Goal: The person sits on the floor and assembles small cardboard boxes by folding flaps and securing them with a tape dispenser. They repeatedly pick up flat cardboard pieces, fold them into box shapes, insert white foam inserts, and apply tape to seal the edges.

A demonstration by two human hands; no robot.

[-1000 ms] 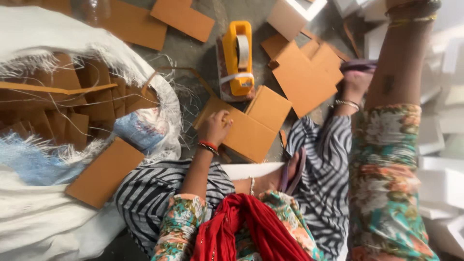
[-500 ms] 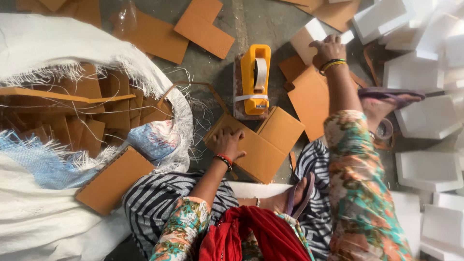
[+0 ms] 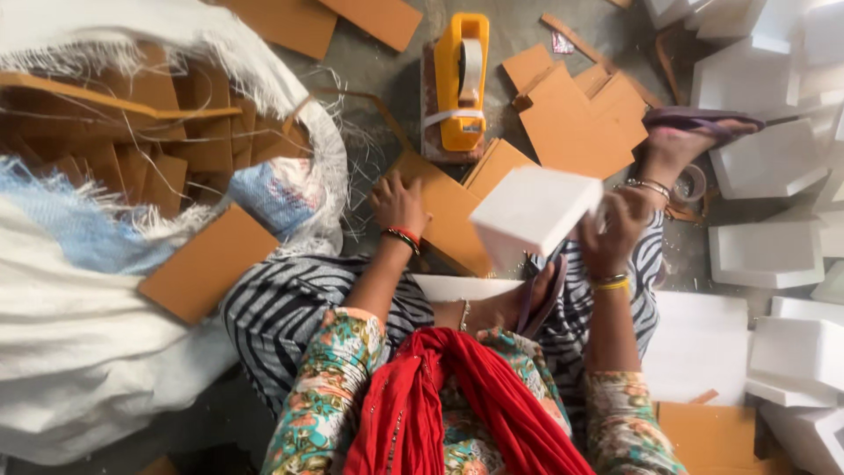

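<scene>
right hand (image 3: 615, 230) gripped a white foam block (image 3: 534, 211), left hand (image 3: 397, 204) lay flat on a brown cardboard piece (image 3: 453, 215).
block was held up over the lap, just right of that cardboard on the floor; yellow tape dispenser (image 3: 462, 79) sat beyond it, white woven sack (image 3: 105, 290) of cardboard pieces off to the left, more foam blocks (image 3: 765, 255) at right.

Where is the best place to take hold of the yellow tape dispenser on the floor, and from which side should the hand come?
Probably the yellow tape dispenser is best gripped across its two long side walls, with the hand coming down from above. It lies flat and lengthwise on the grey floor, the tape roll sits in its open middle, and both long sides look free. The left hand, resting on brown cardboard, is the nearer one.
</scene>
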